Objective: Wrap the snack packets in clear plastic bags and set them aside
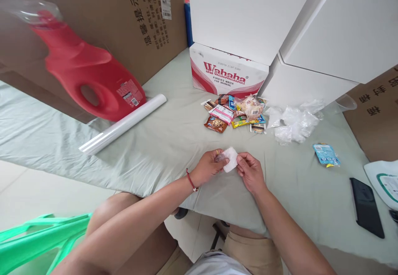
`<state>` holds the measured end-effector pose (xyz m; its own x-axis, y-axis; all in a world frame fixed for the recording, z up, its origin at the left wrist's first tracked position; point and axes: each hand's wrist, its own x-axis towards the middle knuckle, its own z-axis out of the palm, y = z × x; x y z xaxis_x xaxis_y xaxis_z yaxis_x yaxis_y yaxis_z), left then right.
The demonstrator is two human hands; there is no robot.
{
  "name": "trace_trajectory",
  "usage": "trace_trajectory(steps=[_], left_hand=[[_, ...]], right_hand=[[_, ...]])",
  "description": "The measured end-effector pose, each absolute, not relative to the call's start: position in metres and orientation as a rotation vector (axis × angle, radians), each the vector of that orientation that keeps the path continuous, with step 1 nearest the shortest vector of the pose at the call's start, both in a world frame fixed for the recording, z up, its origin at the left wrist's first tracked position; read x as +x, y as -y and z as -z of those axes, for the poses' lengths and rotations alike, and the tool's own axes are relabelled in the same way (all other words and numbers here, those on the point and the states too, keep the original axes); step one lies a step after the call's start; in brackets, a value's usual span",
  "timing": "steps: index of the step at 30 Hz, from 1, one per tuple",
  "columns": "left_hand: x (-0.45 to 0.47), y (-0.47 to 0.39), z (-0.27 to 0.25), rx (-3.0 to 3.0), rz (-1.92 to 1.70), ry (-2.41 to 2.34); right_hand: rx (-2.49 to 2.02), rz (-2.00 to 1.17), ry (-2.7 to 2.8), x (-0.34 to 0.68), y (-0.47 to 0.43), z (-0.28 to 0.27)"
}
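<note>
Pale green cloth [174, 138] covers a wide surface in front of a seated person [253, 250]. Nearest, above the cloth's front edge, is a small white squarish piece [230, 160] with shiny clear film [219, 158] at its left end, held between two bare hands. The left hand [207, 167], wearing a red cord bracelet [191, 182], is curled, its thumb and fingers closed over the film end; the right hand [251, 171] pinches the right edge between thumb and bent fingertips. The piece should be light and soft, perhaps easily squashed, and the film slippery, so a gentle pinch at opposite edges would suit it. It looks bright white and finely rough; its material cannot be told. Beyond lies a heap of small, brightly coloured snack packets [238, 113], with crumpled clear plastic [295, 122] just to its right. Farther back stands a white-and-red cardboard box lettered Wahaha [228, 71].
</note>
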<state>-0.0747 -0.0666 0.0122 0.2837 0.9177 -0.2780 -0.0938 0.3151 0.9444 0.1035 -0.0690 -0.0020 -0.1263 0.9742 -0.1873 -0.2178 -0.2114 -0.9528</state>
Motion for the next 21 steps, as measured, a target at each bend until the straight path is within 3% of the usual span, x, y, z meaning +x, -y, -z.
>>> trace_trajectory(steps=[11,15,21], left_hand=[[-0.079,0.066,-0.01,1.109,-0.925,-1.159],[-0.082,0.064,-0.019,0.917,-1.085,-1.313],[-0.08,0.069,-0.026,0.949,-0.789,-1.061]], right_hand=[[-1.103,-1.596,1.208,0.122,0.065,0.008],[-1.148,-1.3,1.245,0.121,0.069,0.011],[-1.132,-0.905,1.639,0.118,0.077,-0.001]])
